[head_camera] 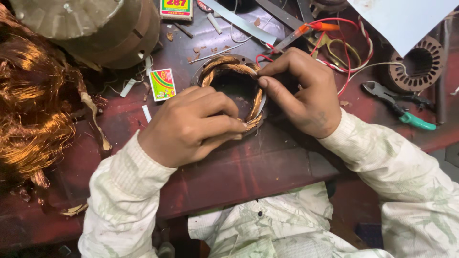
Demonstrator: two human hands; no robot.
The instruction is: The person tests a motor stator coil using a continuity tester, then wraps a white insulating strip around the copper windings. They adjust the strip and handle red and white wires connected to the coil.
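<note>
Here your left hand (pixel 191 125) was curled closed on the near rim of the wound stator (pixel 235 91), fingertips pressing the copper coil, while your right hand (pixel 302 91) pinched the winding at its far right edge. The stator lay flat on the dark red counter (pixel 267 167), between both hands. Red and white leads (pixel 351 57) trailed off just behind your right hand. A matchbox (pixel 162 84) lay to the left, green-handled pliers (pixel 399 104) well to the right. Pressing too hard likely risked nicking the wire's enamel or snagging those leads.
</note>
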